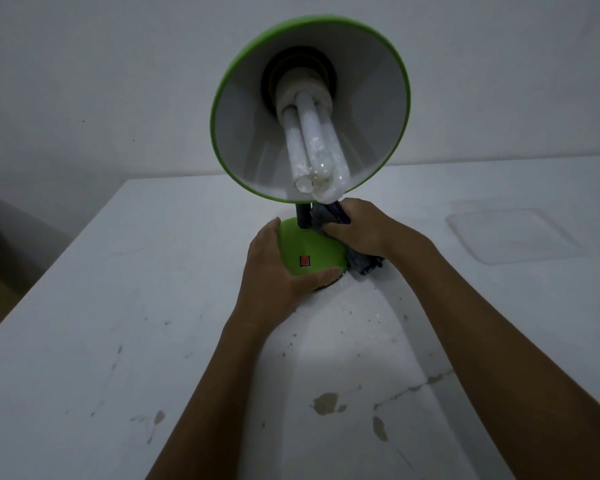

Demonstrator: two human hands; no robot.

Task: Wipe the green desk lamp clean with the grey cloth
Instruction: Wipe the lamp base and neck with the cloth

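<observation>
Forearms: two bare forearms are reaching in from the lower edge, nearest the camera, converging toward the lamp at the middle of the table.
Table (125,341): a white, scuffed surface is spreading across the lower picture, with brown chips and a crack near the front; its left edge is running diagonally up to a far corner at the left, with a dark drop beyond it.
Open room: bare tabletop is lying wide to the left of the lamp and in front of it, between the arms and the near edge.
Left hand (274,268): it is cupping the left and front of the lamp base, fingers curving round the far side and thumb lying along the front rim.
Green desk lamp (309,247): it is standing upright near the table's middle, its domed base bearing a red switch (305,261); a dark neck is rising to a green-rimmed shade (243,109) that is tilting toward the camera, showing a white tube bulb (309,147).
Right hand (357,226): it is gripping the grey cloth against the lower neck, fingers curling round both.
Grey cloth (361,261): it is bunching under the right hand, trailing down onto the table just beside the base's right edge.
Clear tray (513,233): it is lying flat, well apart to the right, near the back wall.
</observation>
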